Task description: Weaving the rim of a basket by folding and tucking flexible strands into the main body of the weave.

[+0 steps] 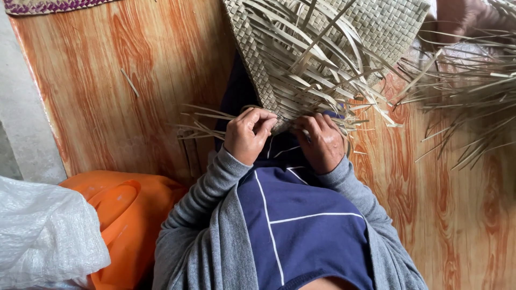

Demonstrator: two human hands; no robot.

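The left hand is curled into a tight grip on the near corner of a woven mat — fingers folded over, knuckles up, clamped on the pale strips right where the weave ends. The right hand sits just beside it, its fingers also bent and pressed together on the same corner; what exactly lies inside that grip is hidden by the fingers, though they close on the mat's edge. The two hands nearly touch, with only a thin strand between them.

The mat rises away from both hands, its tight checked weave running out into long loose strips that fan to the right of the right hand and stick out to the left of the left hand. Its corner rests over the lap, on a dark blue garment with thin white lines, directly below the hands. Grey sleeves run back from both wrists.

Far right of the right hand lies a second bundle of loose strips on the wood-patterned floor. Left of and below the left hand sits an orange bag, and just beyond it a white plastic sack. One stray strip lies alone on the floor, well left of the left hand.
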